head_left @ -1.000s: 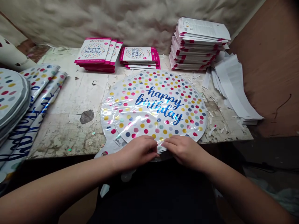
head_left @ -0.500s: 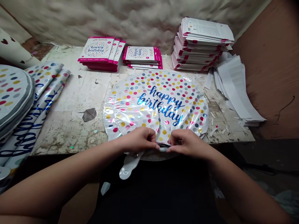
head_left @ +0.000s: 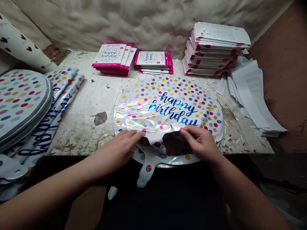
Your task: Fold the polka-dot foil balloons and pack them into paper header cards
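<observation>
1. Clock's centered on the round foil balloon, 12 being the far side of the bench. The balloon is white with colored dots and blue "happy birthday" lettering, and it lies flat at the bench's near edge, with its silver tab hanging off at about 6.
2. Left hand is open at about 7, fingers stretched out and resting on a crinkly clear plastic layer on the balloon. Not really gripping anything.
3. Right hand is at about 5, fingers curled over the lifted near edge, looks like a pinch, though the thumb's hard to make out.
4. Around 12 there are two piles of pink-edged "prima" balloon packs, and at 1 a taller stack of printed packs.
5. Loose white paper strips sit at 2, and a stack of dotted balloons at 9.
</observation>
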`<state>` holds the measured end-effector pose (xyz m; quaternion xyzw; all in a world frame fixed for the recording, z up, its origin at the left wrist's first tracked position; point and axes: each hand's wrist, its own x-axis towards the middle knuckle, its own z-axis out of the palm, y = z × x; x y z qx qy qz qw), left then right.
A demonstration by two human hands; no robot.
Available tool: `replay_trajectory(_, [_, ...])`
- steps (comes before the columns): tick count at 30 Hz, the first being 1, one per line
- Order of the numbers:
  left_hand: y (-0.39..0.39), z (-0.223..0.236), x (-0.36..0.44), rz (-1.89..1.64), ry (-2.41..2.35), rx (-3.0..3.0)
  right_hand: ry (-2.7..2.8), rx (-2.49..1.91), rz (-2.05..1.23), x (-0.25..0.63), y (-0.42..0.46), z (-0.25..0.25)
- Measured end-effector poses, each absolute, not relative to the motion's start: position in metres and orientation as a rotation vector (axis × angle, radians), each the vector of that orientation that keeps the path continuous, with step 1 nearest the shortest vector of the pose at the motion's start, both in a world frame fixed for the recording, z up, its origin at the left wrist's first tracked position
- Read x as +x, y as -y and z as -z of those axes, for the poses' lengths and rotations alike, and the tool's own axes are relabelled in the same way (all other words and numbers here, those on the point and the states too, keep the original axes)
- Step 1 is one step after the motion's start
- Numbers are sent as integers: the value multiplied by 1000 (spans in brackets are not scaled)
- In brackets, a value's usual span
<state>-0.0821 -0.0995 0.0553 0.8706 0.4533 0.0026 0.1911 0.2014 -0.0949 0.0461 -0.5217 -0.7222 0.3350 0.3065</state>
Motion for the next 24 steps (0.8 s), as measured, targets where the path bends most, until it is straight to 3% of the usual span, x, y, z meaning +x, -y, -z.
replay_trajectory(5, [78, -47, -94, -370, -1225, 2498, 1906, -1318, -808, 198, 103, -51])
replay_trajectory(9, [67, -19, -84, -381, -889, 2590, 2300, -1079, -505, 213, 119, -30])
replay_trajectory(15, [66, 9, -90, -418, -826, 2610, 2317, -1679, -5, 295, 110, 8])
replay_trajectory(18, [63, 2, -93, -326, -889, 2673, 2341, -1720, -178, 328, 91, 5])
replay_trajectory(24, [36, -18, -108, -29, -925, 2471, 2239, -1643, -1010, 367, 48, -16])
